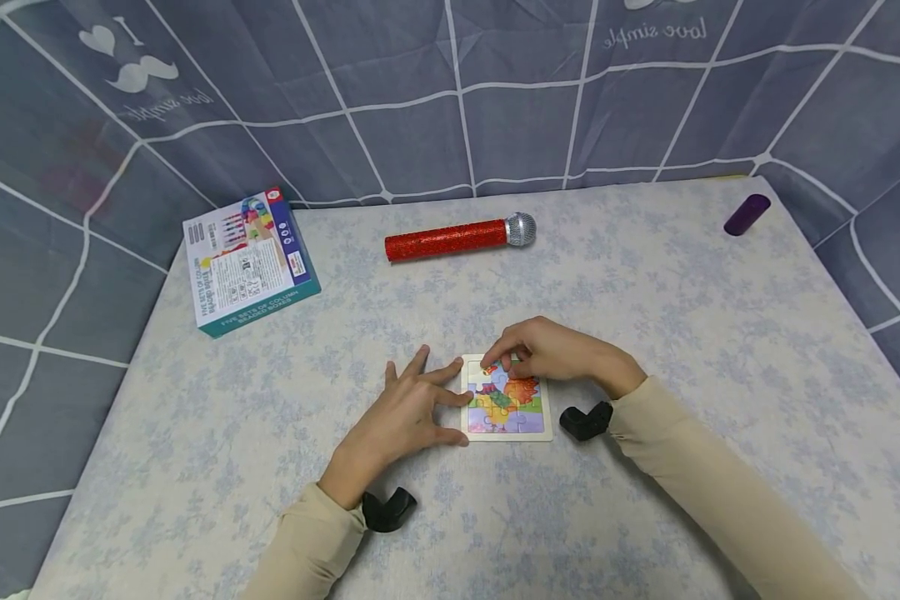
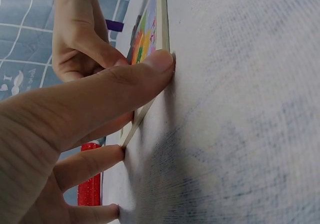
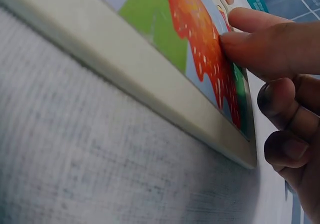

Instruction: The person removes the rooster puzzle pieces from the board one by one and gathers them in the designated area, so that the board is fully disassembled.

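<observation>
A small jigsaw puzzle with a pale frame (image 1: 548,421) and a colourful cartoon picture lies flat on the table. My left hand (image 1: 405,408) is spread at its left side, thumb and some fingertips against the frame's edge. Over the top of the puzzle, my right hand (image 1: 558,350) pinches a small puzzle piece (image 1: 489,370) between thumb and index finger, its other fingers curled in. Beside that piece, the tray's upper left corner (image 1: 474,369) shows bare pale backing. In the right wrist view, the thumb and index tips come down right at the orange part of the picture (image 3: 200,48).
Behind the puzzle lies a red glittery toy microphone (image 1: 450,240) with a silver head. A teal and white toy box (image 1: 255,262) sits at the back left, a dark purple cylinder (image 1: 747,215) at the back right. Grey-blue checked curtains (image 1: 412,142) border the table.
</observation>
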Demonstrator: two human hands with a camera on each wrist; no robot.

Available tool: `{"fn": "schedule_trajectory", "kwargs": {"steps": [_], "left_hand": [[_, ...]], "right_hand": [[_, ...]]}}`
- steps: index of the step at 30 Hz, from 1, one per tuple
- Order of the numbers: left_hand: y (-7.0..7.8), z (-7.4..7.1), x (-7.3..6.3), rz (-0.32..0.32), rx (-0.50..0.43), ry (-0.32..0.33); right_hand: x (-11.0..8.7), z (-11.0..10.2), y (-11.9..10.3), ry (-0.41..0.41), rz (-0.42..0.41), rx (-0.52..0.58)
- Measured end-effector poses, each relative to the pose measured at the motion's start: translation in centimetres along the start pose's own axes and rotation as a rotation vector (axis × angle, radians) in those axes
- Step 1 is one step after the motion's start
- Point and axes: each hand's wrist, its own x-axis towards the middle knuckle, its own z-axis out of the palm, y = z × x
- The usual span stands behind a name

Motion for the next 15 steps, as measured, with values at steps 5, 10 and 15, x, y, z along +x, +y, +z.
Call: {"fn": "schedule_trajectory", "kwargs": {"steps": [5,10,15], "left_hand": [[-0.04,0.03,0.1,0.009,0.001,0.012],[-0.02,0.0,0.18,0.008,0.003,0.011],[-0.04,0.0,0.19,0.006,0.0,0.009]], "right_hand": [[0.25,0.09,-0.11,-0.008,0.016,0.017],[0.39,0.16,-0.23,-0.001,0.018,0.003],[0.46,0.17,-0.43,-0.002,0.05,-0.023]]}}
